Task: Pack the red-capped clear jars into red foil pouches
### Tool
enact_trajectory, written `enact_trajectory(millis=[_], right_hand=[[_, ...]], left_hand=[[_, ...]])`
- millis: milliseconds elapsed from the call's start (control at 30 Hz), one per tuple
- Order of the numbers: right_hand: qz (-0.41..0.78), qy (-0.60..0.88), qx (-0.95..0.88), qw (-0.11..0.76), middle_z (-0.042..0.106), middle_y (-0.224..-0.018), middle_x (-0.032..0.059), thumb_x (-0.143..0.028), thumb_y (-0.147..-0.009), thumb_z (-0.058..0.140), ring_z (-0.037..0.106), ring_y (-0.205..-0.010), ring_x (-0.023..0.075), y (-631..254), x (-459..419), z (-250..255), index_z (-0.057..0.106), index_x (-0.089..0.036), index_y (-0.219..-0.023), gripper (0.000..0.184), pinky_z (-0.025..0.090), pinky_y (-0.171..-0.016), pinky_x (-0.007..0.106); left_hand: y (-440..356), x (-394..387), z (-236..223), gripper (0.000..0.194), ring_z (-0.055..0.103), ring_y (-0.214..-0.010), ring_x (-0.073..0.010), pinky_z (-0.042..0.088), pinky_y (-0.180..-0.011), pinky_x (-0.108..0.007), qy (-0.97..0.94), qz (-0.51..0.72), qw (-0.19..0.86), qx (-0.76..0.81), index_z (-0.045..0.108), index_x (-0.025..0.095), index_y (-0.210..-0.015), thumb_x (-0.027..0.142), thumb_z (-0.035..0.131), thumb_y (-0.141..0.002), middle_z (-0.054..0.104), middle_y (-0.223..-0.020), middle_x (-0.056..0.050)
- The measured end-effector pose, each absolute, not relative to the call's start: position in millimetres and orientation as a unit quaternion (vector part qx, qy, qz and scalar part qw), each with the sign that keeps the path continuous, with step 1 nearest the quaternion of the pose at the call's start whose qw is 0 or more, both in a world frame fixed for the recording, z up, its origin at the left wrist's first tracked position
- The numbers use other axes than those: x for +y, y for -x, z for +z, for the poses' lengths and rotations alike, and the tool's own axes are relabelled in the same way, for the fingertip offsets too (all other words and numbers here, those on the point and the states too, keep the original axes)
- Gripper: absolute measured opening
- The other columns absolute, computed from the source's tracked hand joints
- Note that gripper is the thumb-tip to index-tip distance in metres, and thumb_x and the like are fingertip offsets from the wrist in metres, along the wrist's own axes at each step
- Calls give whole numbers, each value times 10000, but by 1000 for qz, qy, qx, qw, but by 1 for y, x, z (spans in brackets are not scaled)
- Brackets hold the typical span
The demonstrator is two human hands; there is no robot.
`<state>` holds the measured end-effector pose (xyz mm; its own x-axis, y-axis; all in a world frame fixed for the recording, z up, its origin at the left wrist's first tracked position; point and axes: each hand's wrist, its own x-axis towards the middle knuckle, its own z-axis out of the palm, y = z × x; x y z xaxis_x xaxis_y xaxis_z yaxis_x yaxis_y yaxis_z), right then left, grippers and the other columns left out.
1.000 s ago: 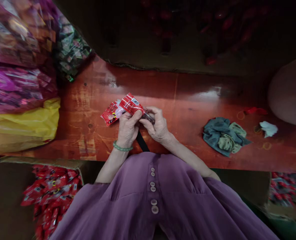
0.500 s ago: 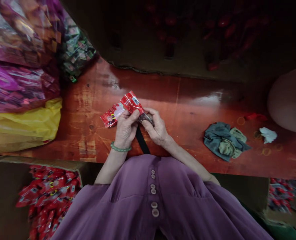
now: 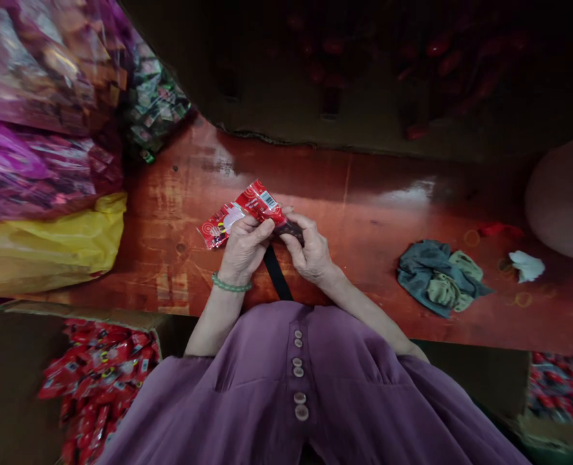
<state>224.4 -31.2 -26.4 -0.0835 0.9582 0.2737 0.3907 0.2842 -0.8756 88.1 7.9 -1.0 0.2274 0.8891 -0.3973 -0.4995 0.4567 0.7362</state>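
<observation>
Pinching red packets [image 3: 240, 213] | left hand [image 3: 241, 248] fingers closed | right hand [image 3: 310, 252] fingers closed

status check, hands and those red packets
Left hand shut on small red foil packets. Right hand pinching their dark end. Held just above glossy red wooden table. Nothing blocking.

**Reds, purples and a touch of green**

Red packets [image 3: 240, 213] with white patches, a barcode and a ring motif. Green bead bracelet [image 3: 231, 284]. Purple buttoned garment [image 3: 315, 387]. Glossy red-brown table [image 3: 373, 213]. Grey-blue and olive rag [image 3: 438, 278]. Yellow bag [image 3: 48, 242]; magenta bags [image 3: 39, 168] above.
</observation>
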Motion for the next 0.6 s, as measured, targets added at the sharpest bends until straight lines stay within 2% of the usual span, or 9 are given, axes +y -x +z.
enact_trajectory(millis=[167, 233, 333, 400, 500, 600], right_hand=[[284, 464, -702, 460, 647, -1279, 94, -324, -1024, 439, 650, -1197, 199, -226, -28, -34, 411, -257, -1371, 355, 561, -1004, 353], [284, 472, -693, 465, 647, -1268, 103, -341, -1023, 444, 662, -1163, 199, -225, -29, -35, 421, -249, -1344, 335, 572, -966, 345], [324, 497, -657, 465, 670, -1155, 95, -403, -1009, 469, 701, -961, 180, -226, -31, -32, 442, -235, -1255, 300, 589, -796, 309], [402, 492, -620, 459, 670, -1045, 63, -434, -1001, 472, 672, -795, 142, -229, -30, -29, 456, -227, -1173, 269, 562, -697, 280], [544, 440, -538, 469, 609, -862, -12, -449, -991, 482, 549, -583, 75, -231, -26, -27, 450, -226, -1065, 237, 481, -555, 221], [596, 410, -472, 503, 500, -709, -74, -472, -976, 507, 426, -477, 52, -231, -23, -30, 443, -232, -1040, 256, 390, -469, 192]], left_hand=[[-87, 11, -3, 399, 743, -903, -233, 584, -882, -349, -258, 472, 723, 434, 765, 191, -835, 424, 926, -553, 769, -790, -40], [-90, 10, -5, 384, 746, -887, -235, 584, -901, -373, -251, 488, 708, 444, 754, 199, -781, 444, 927, -542, 760, -746, -24], [-94, 7, -4, 376, 732, -989, -268, 568, -962, -429, -248, 481, 723, 429, 750, 208, -773, 457, 920, -548, 777, -819, -40], [-96, 6, -2, 357, 716, -1050, -279, 560, -980, -437, -260, 471, 732, 419, 757, 208, -800, 433, 913, -571, 784, -886, -55], [-100, 5, 2, 359, 713, -1060, -273, 572, -958, -405, -273, 463, 729, 424, 762, 200, -839, 408, 909, -586, 783, -941, -70], [-106, 3, 4, 400, 712, -1053, -267, 594, -895, -366, -272, 465, 717, 443, 755, 201, -878, 429, 907, -586, 779, -964, -79]])
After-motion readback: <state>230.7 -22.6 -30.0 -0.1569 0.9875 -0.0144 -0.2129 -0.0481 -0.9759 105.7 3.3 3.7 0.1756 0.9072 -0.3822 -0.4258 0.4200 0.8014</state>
